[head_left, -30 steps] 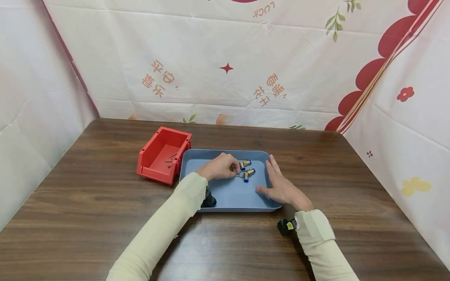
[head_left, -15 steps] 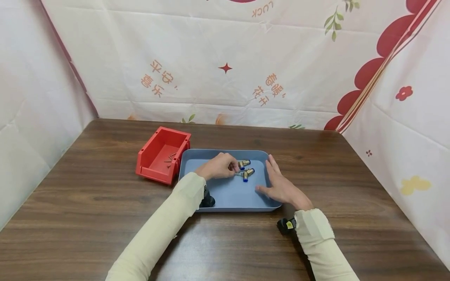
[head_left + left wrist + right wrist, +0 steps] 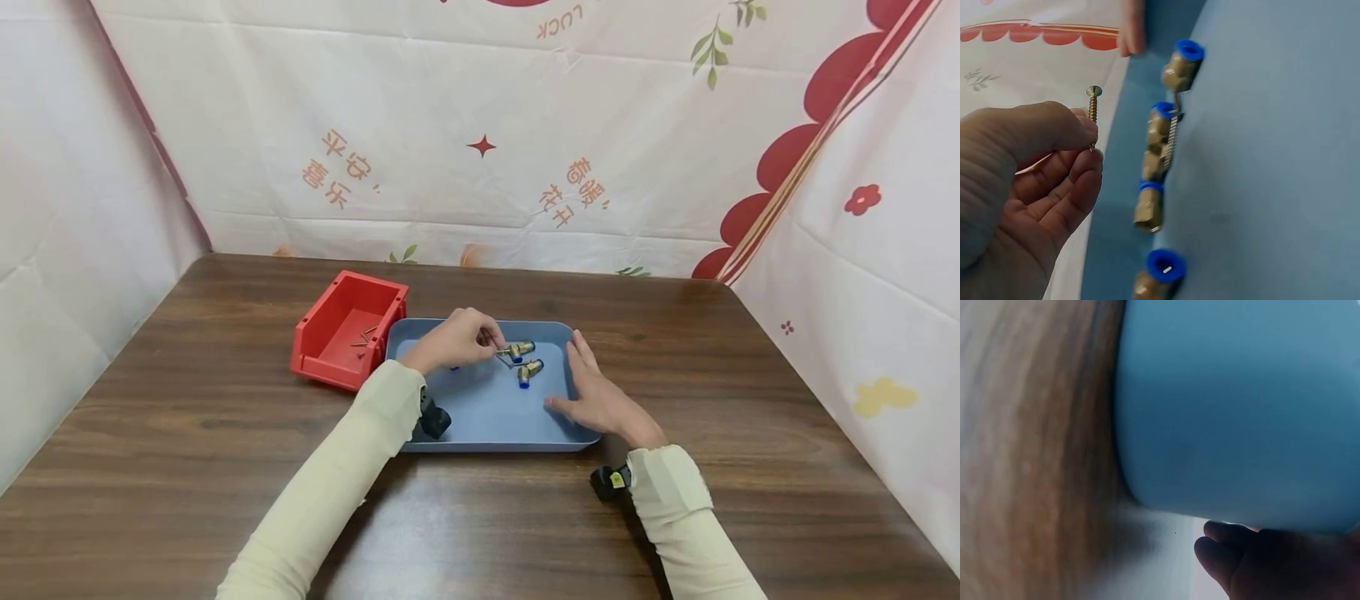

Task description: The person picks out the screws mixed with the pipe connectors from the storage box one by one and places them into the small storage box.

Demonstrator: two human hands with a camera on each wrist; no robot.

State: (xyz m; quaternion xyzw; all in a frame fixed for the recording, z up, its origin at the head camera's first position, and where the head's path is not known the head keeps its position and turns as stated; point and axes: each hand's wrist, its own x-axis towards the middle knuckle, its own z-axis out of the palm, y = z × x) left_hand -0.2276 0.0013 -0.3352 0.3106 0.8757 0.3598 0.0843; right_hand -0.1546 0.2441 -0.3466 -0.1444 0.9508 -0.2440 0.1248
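My left hand (image 3: 456, 342) is over the blue-grey tray (image 3: 495, 421), pinching a screw (image 3: 1093, 109) between thumb and fingertips, head up in the left wrist view. Brass push-in fittings (image 3: 529, 372) with blue collars lie in the tray just right of that hand. Another screw (image 3: 1171, 142) lies against the fittings in the left wrist view. My right hand (image 3: 606, 404) rests at the tray's right rim with straight fingers, thumb over the inside and the other fingers along the edge. In the right wrist view, dark fingers (image 3: 1241, 553) show beside the tray wall.
A red plastic bin (image 3: 326, 372) stands at the tray's left side, with several screws (image 3: 365, 337) inside. Both sit on a brown wood-grain table (image 3: 480, 517). A printed white cloth (image 3: 480, 192) hangs behind the far edge and along both sides.
My left hand has moved back and to the left from the fittings, with a screw between its fingers. The right hand stays at the tray's rim.
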